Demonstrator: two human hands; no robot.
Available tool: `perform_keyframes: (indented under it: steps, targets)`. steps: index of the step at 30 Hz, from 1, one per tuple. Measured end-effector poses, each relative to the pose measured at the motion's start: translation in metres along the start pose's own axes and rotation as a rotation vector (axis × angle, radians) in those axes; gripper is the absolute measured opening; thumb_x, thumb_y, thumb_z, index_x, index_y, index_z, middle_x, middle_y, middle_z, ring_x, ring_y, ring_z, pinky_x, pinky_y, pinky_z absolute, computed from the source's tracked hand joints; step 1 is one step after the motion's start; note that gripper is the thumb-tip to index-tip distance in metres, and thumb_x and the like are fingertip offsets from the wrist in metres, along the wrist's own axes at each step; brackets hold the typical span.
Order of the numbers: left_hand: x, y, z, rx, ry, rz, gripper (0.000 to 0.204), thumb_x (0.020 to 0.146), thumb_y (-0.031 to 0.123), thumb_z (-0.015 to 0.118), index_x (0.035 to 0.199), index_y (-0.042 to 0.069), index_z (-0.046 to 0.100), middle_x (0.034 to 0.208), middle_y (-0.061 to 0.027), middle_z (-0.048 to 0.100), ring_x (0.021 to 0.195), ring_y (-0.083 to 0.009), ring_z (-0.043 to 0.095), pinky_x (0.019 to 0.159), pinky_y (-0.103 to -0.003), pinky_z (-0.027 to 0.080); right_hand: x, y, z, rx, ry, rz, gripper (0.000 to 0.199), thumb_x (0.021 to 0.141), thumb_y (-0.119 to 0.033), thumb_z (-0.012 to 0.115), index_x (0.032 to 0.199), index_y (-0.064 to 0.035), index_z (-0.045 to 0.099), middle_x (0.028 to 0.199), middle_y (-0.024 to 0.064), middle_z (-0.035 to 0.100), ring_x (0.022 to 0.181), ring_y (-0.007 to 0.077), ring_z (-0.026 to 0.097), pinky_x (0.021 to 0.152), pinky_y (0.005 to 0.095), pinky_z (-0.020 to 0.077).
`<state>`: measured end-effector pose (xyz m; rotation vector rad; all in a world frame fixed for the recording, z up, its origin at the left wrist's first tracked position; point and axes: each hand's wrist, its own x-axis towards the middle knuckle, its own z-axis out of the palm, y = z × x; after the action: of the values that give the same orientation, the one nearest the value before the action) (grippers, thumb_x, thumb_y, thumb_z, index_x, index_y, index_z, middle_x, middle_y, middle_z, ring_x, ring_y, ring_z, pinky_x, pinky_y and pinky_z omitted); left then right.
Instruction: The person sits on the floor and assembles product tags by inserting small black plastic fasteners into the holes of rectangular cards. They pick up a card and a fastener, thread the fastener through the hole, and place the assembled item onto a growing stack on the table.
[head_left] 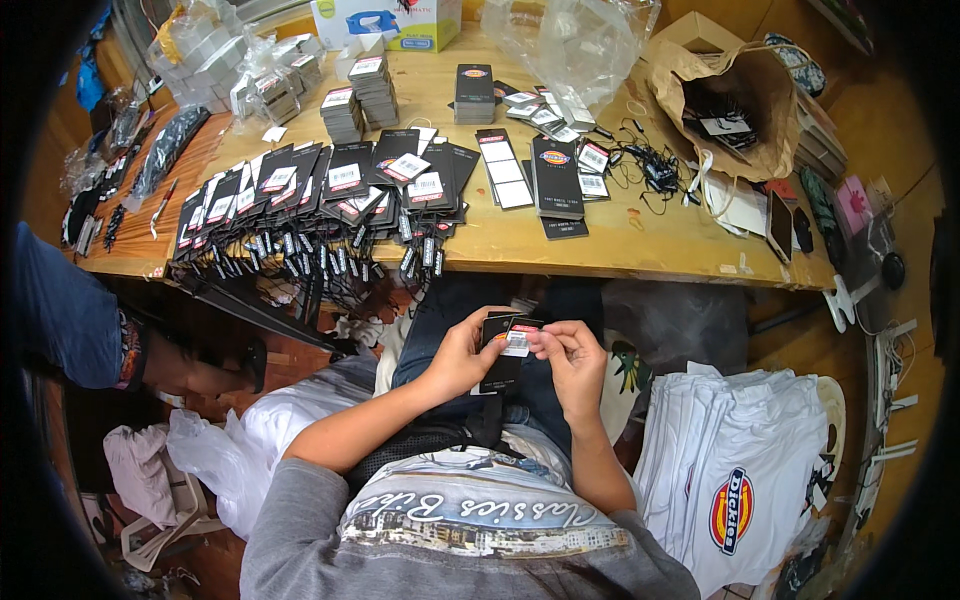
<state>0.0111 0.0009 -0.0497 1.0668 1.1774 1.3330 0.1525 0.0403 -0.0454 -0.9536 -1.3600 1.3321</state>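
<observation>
Two hands meet over the lap, below the counter's (600,250) near edge. Left hand (462,358) fingers clamp a black hang tag (500,350); right hand (572,362) fingers pinch its white sticker (517,345). Unsupported, the sticker could land crooked or the tag slip.

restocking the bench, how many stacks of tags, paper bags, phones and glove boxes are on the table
Counting only what shows clearly on the table:
stacks of tags: 3
paper bag: 1
phone: 1
glove box: 1
Total: 6
The fanned tags overlap too much to count.
</observation>
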Motion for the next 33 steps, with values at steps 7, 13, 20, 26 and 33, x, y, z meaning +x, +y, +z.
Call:
perform_keyframes:
  steps: [7,13,20,26,33]
  targets:
    - [-0.005,0.008,0.001,0.213,0.050,0.071,0.026,0.074,-0.003,0.055,0.099,-0.002,0.049,0.087,-0.0037,0.056,0.078,-0.0055,0.051,0.068,-0.018,0.042,-0.001,0.002,-0.002,-0.138,0.088,-0.233,0.007,0.069,0.002,0.062,0.071,0.0030,0.056,0.076,0.0044,0.054,0.058,0.0064,0.047,0.050,0.0171,0.0387]
    - [-0.008,0.025,0.007,0.369,0.139,0.193,0.021,0.072,-0.002,0.057,0.092,-0.001,0.052,0.075,-0.0031,0.058,0.067,-0.0035,0.051,0.059,-0.017,0.042,-0.003,-0.004,0.002,-0.196,0.125,-0.293,0.009,0.067,0.006,0.061,0.071,0.0034,0.054,0.082,0.0061,0.054,0.065,0.0078,0.050,0.054,0.0176,0.0417]
    - [-0.008,0.026,0.009,0.437,0.202,0.262,0.019,0.070,-0.002,0.058,0.088,-0.002,0.051,0.071,-0.0104,0.059,0.065,-0.0110,0.060,0.055,-0.022,0.045,-0.007,-0.003,0.005,-0.054,0.064,-0.253,0.011,0.067,0.011,0.056,0.071,0.0036,0.050,0.088,0.0093,0.052,0.074,0.0101,0.053,0.064,0.0205,0.0461]
    - [-0.007,0.021,0.010,0.422,0.254,0.328,0.019,0.069,0.000,0.062,0.086,-0.002,0.052,0.070,-0.0109,0.060,0.064,-0.0113,0.060,0.053,-0.022,0.045,-0.007,-0.004,0.009,-0.003,0.107,-0.266,0.012,0.067,0.012,0.055,0.071,0.0034,0.048,0.089,0.0096,0.050,0.077,0.0114,0.052,0.065,0.0209,0.0456]
    - [-0.012,0.026,0.014,0.465,0.251,0.347,0.019,0.069,-0.001,0.062,0.086,-0.001,0.053,0.069,-0.0106,0.060,0.063,-0.0125,0.060,0.052,-0.022,0.045,-0.011,0.001,0.011,0.045,0.173,-0.234,0.012,0.069,0.011,0.055,0.072,0.0026,0.047,0.088,0.0102,0.050,0.076,0.0117,0.051,0.066,0.0213,0.0439]
